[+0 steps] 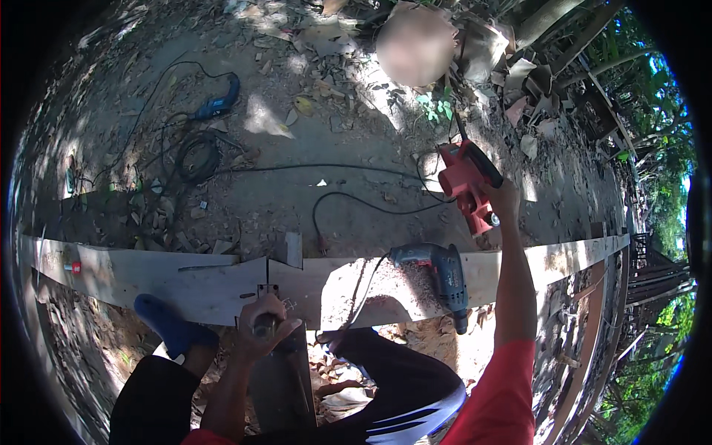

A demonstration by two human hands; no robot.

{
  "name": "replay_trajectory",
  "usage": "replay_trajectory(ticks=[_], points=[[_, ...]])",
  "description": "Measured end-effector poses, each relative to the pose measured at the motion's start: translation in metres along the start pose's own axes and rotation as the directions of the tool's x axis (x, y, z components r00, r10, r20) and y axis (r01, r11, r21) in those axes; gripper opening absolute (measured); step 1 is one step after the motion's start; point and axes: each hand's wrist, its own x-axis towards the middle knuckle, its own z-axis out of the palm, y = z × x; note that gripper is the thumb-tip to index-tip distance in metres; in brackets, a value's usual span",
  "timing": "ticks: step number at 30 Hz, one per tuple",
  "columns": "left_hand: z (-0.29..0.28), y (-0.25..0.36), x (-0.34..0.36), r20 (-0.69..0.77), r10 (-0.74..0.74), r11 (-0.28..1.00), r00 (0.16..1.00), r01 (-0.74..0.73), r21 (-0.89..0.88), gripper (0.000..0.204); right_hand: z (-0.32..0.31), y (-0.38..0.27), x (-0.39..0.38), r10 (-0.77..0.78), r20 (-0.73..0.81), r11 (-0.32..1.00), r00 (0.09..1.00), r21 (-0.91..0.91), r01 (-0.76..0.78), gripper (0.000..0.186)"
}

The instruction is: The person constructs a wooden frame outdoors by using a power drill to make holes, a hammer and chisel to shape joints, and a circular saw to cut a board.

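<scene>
My right hand (503,200) grips a red electric planer (469,176) by its dark handle. It is held up beyond the plank, with its cord trailing away. Closed around a dark, round-ended handle (265,325), my left hand (268,315) is at the near edge of the long pale plank (178,278); the kind of tool is not clear. A small metal fitting (267,289) shows just past that hand. On the plank, left of my right forearm, lies a blue-grey power drill (449,278) among wood shavings (404,285).
Another blue power tool (217,102) and a coiled black cable (194,157) lie on the leaf-strewn ground. A small wood block (294,249) stands at the plank's far edge, with a small red object (73,268) farther left. My foot in a blue shoe (163,322) touches the plank.
</scene>
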Motion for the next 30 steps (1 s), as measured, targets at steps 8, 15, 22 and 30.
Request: replay_trajectory(ticks=[8, 15, 22, 30], points=[[0.000, 0.004, 0.005, 0.039, 0.056, 0.997, 0.998, -0.058, 0.047, 0.027, 0.148, -0.096, 0.025, 0.069, 0.175, 0.988, 0.982, 0.126, -0.092, 0.061], [-0.005, 0.002, 0.011, 0.074, 0.049, 0.997, 0.996, -0.053, 0.052, 0.028, 0.265, -0.171, 0.001, 0.076, 0.093, 0.972, 0.993, 0.215, -0.094, 0.053], [-0.007, 0.004, 0.011, 0.103, 0.018, 0.999, 0.994, -0.022, 0.042, 0.028, 0.325, -0.226, 0.001, 0.096, 0.228, 0.954, 0.969, 0.256, -0.155, 0.056], [-0.005, 0.002, 0.006, 0.087, 0.066, 0.998, 0.994, -0.067, 0.001, 0.026, 0.213, -0.249, -0.023, -0.001, 0.346, 0.883, 0.938, 0.441, -0.162, 0.047]])
